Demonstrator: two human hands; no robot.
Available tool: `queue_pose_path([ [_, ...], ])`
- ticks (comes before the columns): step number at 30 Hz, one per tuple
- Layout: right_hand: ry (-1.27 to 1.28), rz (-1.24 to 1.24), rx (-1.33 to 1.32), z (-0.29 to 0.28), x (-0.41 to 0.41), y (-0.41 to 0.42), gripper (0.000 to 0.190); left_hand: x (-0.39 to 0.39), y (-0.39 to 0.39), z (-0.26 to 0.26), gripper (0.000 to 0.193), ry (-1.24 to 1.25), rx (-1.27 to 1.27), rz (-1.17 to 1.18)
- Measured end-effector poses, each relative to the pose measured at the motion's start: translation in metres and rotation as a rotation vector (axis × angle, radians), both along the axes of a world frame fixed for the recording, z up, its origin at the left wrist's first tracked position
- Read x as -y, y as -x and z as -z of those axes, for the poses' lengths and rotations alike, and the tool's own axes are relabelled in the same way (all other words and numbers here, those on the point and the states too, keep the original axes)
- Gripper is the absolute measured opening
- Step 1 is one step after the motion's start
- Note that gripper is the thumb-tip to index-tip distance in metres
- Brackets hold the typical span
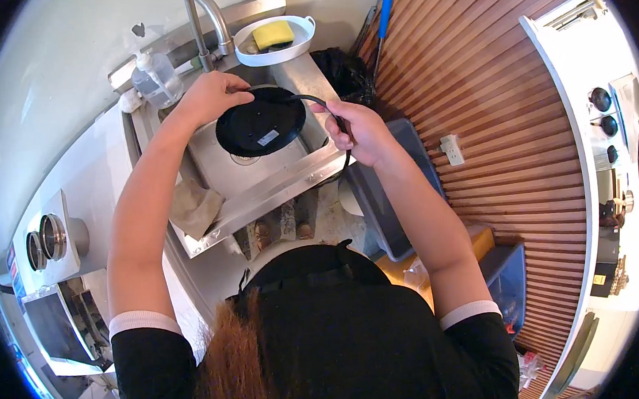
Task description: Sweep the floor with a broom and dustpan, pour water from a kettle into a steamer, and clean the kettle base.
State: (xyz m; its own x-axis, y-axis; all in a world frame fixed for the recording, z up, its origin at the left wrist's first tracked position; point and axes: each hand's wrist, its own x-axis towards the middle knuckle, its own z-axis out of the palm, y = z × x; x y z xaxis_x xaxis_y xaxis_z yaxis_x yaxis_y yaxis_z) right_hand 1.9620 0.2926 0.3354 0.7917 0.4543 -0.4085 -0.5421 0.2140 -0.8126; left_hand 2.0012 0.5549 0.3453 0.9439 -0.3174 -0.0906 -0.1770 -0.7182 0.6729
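Over the stainless steel sink (225, 175), my left hand (215, 96) grips the upper left edge of a round black appliance base (260, 123), which has a small label on its underside. A black power cord (313, 98) runs from the base to my right hand (356, 128), whose fingers are closed around it. Below that hand the cord hangs past the sink's front edge. Part of the sink drain (246, 160) shows under the base. A beige cloth (195, 207) lies over the sink's front left corner.
Behind the sink stand a curved metal faucet (221, 27), a clear pump bottle (157, 80) and a white dish (275, 57) with a yellow sponge (273, 34). At right are a black bin bag (342, 74), a grey plastic tub (393, 195) and a wall socket (452, 150) on slatted wood.
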Motion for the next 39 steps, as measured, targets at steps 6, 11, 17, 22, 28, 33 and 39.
queue_pose_path([
  [6, -0.007, -0.018, 0.002, 0.001, -0.001, 0.002, 0.026, -0.002, 0.000, 0.003, 0.029, -0.022, 0.011, 0.011],
  [11, 0.043, -0.033, 0.020, 0.002, -0.007, 0.002, 0.027, -0.001, 0.004, 0.004, 0.029, -0.052, 0.050, -0.004],
  [17, 0.125, -0.038, 0.138, 0.000, -0.020, -0.001, 0.028, 0.000, 0.020, 0.004, 0.029, -0.126, 0.316, -0.135],
  [22, 0.305, -0.131, -0.011, 0.057, -0.008, 0.034, 0.027, 0.007, 0.058, 0.073, 0.031, -0.187, 0.158, -0.007],
  [28, 0.342, -0.124, -0.093, 0.075, -0.001, 0.059, 0.024, -0.011, 0.073, 0.098, 0.027, 0.039, -0.225, -0.098],
  [33, 0.236, 0.005, -0.053, 0.050, 0.000, 0.051, 0.024, -0.037, 0.057, 0.085, 0.024, 0.206, -0.036, -0.289],
  [39, 0.115, 0.040, -0.006, 0.006, 0.009, 0.066, 0.027, 0.005, 0.057, 0.072, 0.032, 0.249, -0.063, -0.109],
])
